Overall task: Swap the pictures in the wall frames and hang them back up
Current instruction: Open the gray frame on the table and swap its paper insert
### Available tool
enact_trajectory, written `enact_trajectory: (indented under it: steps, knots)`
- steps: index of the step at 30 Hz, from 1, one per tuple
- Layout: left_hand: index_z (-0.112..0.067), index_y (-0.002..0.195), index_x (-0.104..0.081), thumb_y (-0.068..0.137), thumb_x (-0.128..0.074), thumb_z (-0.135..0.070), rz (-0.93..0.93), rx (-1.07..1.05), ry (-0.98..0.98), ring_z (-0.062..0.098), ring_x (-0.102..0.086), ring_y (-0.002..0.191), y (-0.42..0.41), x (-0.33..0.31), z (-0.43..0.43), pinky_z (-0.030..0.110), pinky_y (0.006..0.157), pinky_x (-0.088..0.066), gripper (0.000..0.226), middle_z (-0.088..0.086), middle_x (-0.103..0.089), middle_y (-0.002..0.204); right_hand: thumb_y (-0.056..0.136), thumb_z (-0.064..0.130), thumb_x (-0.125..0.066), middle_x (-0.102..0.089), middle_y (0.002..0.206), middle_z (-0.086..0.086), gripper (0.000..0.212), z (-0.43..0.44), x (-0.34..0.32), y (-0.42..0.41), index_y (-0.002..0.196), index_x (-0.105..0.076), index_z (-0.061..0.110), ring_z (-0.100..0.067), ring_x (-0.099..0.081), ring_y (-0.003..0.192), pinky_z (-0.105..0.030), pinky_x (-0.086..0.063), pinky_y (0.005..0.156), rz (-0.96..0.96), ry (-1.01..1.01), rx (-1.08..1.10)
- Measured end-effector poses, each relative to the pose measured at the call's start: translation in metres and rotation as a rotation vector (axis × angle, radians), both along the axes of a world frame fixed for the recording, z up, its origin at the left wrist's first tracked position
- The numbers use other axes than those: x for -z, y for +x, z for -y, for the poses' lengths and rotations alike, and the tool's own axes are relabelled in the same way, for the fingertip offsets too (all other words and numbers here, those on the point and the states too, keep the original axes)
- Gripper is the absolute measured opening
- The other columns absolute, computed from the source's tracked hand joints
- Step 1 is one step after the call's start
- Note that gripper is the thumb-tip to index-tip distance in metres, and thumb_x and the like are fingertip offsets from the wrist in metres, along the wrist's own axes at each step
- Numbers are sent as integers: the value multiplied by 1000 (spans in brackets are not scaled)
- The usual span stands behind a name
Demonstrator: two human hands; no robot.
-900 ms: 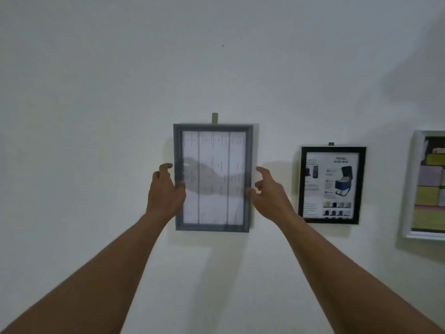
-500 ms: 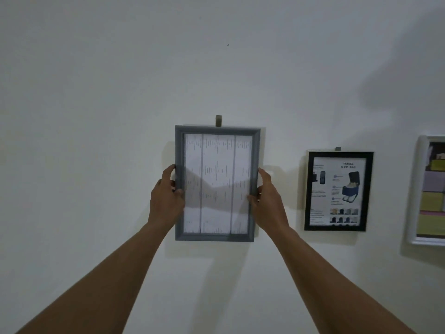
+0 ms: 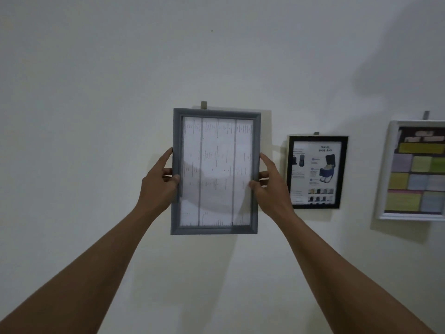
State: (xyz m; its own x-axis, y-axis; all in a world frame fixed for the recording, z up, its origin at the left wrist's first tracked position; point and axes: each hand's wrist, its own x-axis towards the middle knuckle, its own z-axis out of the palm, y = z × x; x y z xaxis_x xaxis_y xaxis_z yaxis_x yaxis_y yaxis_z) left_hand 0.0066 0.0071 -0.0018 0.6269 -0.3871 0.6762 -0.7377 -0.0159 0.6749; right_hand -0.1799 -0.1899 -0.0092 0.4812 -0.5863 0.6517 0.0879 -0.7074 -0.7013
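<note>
A grey picture frame (image 3: 215, 113) holding a white sheet with printed columns is against the white wall, just under a small wall hook (image 3: 203, 105). My left hand (image 3: 160, 183) grips its left edge, thumb on the front. My right hand (image 3: 269, 186) grips its right edge the same way. To the right a black frame (image 3: 317, 138) with a travel shoe bag sheet hangs on its own hook. Further right hangs a white frame (image 3: 382, 169) with coloured blocks, partly cut off by the view's edge.
The wall (image 3: 96, 116) is bare to the left, above and below the frames. A dark shadow falls across the wall's upper right corner.
My right hand has closed onto the grey frame's right edge, and both hands now hold it. The view has moved closer and the frame sits slightly lower against its hook.
</note>
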Motion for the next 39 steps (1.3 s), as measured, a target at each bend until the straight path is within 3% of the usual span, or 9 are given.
enact_trajectory:
  steps: [11, 17, 21, 25, 31, 34, 35, 36, 39]
  knots:
    - [-44, 148, -29, 99, -50, -12, -200, 135, 73, 5, -56, 99, -120, 79, -17, 21, 68, -51, 62, 0, -55, 118, 94, 5, -62, -59, 109, 4, 69, -19, 87, -126, 145, -33, 42, -12, -64, 95, -27, -59, 72, -71, 228, -91]
    - [-27, 135, -50, 95, -58, -12, -450, 136, 57, 20, -61, 108, -195, 150, -22, 24, 69, -51, 43, 3, -62, 118, 94, 0, -59, -61, 105, -5, 70, -31, 163, -203, 145, -38, 43, -16, -67, 82, -36, -58, 74, -114, 406, -91]
    - [-24, 119, -64, 91, -67, -15, -658, 124, 72, 16, -68, 99, -241, 204, -29, 37, 87, -57, 30, -2, -71, 106, 92, 0, -59, -63, 104, -3, 61, -38, 222, -243, 138, -49, 39, -13, -64, 84, -31, -58, 75, -138, 530, -35]
    - [-26, 124, -62, 86, -68, -3, -856, 212, 157, 21, -70, 97, -274, 250, -34, 37, 89, -56, 44, 1, -74, 106, 93, 1, -59, -63, 101, -1, 55, -37, 276, -268, 131, -54, 39, -11, -59, 75, -17, -50, 57, -153, 666, 13]
    - [-37, 133, -55, 85, -63, 5, -1060, 376, 317, 22, -64, 110, -299, 312, -40, 44, 106, -43, 64, 8, -65, 126, 91, -7, -56, -61, 95, 1, 57, -34, 352, -281, 137, -55, 26, -19, -58, 82, -29, -49, 69, -157, 853, 124]
    - [-45, 142, -42, 86, -56, 14, -1099, 437, 381, -2, -56, 77, -312, 331, -42, 32, 96, -43, 83, 27, -46, 125, 93, -2, -57, -64, 105, -7, 56, -35, 378, -281, 141, -52, 25, -16, -61, 81, -24, -51, 64, -211, 879, 156]
    - [-44, 143, -39, 85, -54, 17, -1105, 426, 376, 24, -30, 102, -314, 335, -43, 30, 93, -44, 86, 27, -47, 125, 94, 0, -56, -65, 107, -7, 53, -34, 385, -280, 141, -52, 24, -16, -62, 82, -24, -51, 64, -259, 857, 158]
    - [-44, 144, -38, 84, -56, 17, -1088, 412, 376, 27, -70, 95, -315, 341, -43, 35, 94, -48, 87, 25, -56, 124, 95, 2, -54, -65, 107, -3, 50, -36, 389, -280, 141, -52, 22, -16, -63, 87, -26, -51, 67, -318, 825, 142]
    - [-47, 144, -36, 83, -61, 11, -973, 367, 418, 25, -68, 104, -318, 351, -42, 46, 95, -52, 87, 6, -68, 121, 98, 13, -51, -59, 120, 13, 42, -39, 395, -269, 140, -50, 22, -14, -58, 113, -29, -49, 88, -498, 705, 39]
